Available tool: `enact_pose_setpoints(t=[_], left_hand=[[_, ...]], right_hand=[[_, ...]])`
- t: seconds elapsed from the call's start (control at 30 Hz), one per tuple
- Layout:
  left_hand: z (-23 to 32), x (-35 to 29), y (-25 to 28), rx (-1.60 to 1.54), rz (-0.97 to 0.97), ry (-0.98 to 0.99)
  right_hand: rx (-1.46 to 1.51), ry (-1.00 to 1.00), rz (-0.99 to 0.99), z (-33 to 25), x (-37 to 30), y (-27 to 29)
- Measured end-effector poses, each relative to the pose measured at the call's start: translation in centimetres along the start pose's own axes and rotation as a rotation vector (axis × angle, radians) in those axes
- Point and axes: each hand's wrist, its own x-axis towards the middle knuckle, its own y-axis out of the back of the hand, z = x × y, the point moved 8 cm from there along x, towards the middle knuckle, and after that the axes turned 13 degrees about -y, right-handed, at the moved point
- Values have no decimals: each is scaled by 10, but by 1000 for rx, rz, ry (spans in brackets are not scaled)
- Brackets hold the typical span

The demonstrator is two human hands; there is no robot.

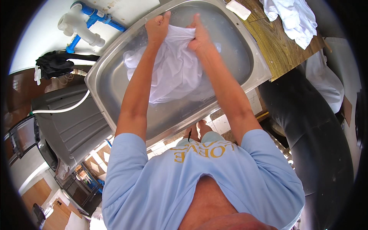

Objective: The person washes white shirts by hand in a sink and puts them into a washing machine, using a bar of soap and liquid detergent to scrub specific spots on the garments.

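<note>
A wet white cloth (174, 71), perhaps a garment, hangs stretched between my two hands and trails into a steel sink (126, 119) holding cloudy water. My left hand (157, 28) is closed on its upper left edge near the sink's far side. Slightly blurred, my right hand (199, 34) grips the upper right edge, thumb pointing up. The lower part of the cloth spreads in the water below my hands. Its exact kind does not show.
A wooden board (268, 42) adjoins the sink on the right, with white cloth (293, 21) and a pale bar (238, 9) on it. Blue pipes (94, 17) run along the wall. A white hose (65, 110) crosses a grey plastic lid (71, 122). Black padding (306, 134) stands at right.
</note>
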Motion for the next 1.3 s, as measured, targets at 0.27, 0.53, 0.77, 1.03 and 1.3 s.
enact_pose_setpoints(t=[0.27, 0.53, 0.77, 1.03, 1.3], left_hand=[[-3, -15, -3, -583, -355, 434], [24, -20, 5, -492, -487, 354], [44, -19, 0, -682, -285, 353], [27, -20, 4, -726, -140, 348], [75, -17, -37, -2, -48, -329]], right_hand=[[-79, 49, 34, -27, 9, 9], [-69, 38, 9, -36, 3, 7], [-488, -9, -276, -27, -17, -22], [-404, -2, -336, -25, -21, -28], [-191, -54, -158, -2, 21, 5]])
